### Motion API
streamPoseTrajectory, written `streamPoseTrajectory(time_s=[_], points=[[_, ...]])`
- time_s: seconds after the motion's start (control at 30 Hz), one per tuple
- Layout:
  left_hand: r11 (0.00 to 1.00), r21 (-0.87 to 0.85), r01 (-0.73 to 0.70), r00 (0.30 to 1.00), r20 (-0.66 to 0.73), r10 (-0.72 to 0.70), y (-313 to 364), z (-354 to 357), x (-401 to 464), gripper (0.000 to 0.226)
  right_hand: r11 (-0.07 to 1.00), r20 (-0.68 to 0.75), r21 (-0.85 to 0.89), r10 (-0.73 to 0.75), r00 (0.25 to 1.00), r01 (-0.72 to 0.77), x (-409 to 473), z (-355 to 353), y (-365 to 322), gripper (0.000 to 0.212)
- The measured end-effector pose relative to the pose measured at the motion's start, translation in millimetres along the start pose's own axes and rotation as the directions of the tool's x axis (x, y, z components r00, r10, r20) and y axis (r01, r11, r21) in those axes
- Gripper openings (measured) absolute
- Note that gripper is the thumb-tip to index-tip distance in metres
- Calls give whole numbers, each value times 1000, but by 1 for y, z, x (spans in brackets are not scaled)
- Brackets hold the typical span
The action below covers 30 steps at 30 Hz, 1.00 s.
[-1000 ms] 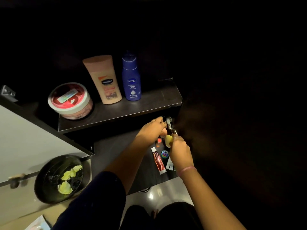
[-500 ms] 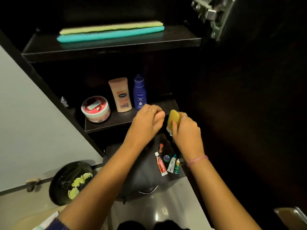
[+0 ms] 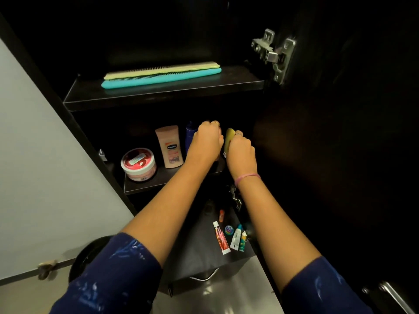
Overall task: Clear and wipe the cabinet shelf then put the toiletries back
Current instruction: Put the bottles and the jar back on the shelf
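Note:
My right hand (image 3: 241, 152) grips a small yellow bottle (image 3: 229, 138) upright over the right end of the middle cabinet shelf (image 3: 145, 185). My left hand (image 3: 205, 143) is beside it, fingers curled, in front of the blue Nivea bottle (image 3: 189, 134), which it mostly hides; whether it holds anything is hidden. A peach Vaseline lotion bottle (image 3: 169, 146) and a red-lidded round jar (image 3: 138, 163) stand on the same shelf. Several small tubes (image 3: 221, 237) and a tiny round tin (image 3: 229, 230) lie on the dark surface below.
Two long combs, yellow-green (image 3: 162, 70) and teal (image 3: 161, 79), lie on the upper shelf. A metal hinge (image 3: 275, 55) holds the open dark door at right. A white door panel (image 3: 34, 166) stands at left, with a dark bin (image 3: 86, 259) below it.
Both hands have risen from the lower surface to the middle shelf, the right one carrying the yellow bottle. My view has tilted up, bringing in the upper shelf.

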<state>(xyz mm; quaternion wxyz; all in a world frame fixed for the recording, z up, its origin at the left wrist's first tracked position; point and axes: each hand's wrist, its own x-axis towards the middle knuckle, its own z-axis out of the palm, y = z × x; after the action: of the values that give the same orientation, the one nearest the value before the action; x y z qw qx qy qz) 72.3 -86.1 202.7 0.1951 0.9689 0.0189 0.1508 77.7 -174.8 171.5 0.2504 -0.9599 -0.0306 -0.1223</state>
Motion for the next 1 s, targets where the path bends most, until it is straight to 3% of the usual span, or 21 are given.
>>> streamPoseTrajectory(time_s=[0.27, 0.57, 0.87, 1.0], points=[[999, 21, 34, 997, 67, -35, -5, 24, 12, 28, 1000, 80, -8, 29, 996, -29, 16, 10, 5, 19], [999, 4, 38, 998, 47, -38, -10, 30, 11, 43, 1000, 117, 5, 13, 993, -14, 14, 5, 9, 23], [1000, 3, 24, 1000, 18, -24, -10, 24, 0, 48, 1000, 49, 4, -23, 999, 23, -16, -1, 29, 52], [1000, -11, -4, 999, -39, 4, -4, 11, -14, 49, 986, 15, 167, 25, 1000, -27, -53, 5, 51, 41]])
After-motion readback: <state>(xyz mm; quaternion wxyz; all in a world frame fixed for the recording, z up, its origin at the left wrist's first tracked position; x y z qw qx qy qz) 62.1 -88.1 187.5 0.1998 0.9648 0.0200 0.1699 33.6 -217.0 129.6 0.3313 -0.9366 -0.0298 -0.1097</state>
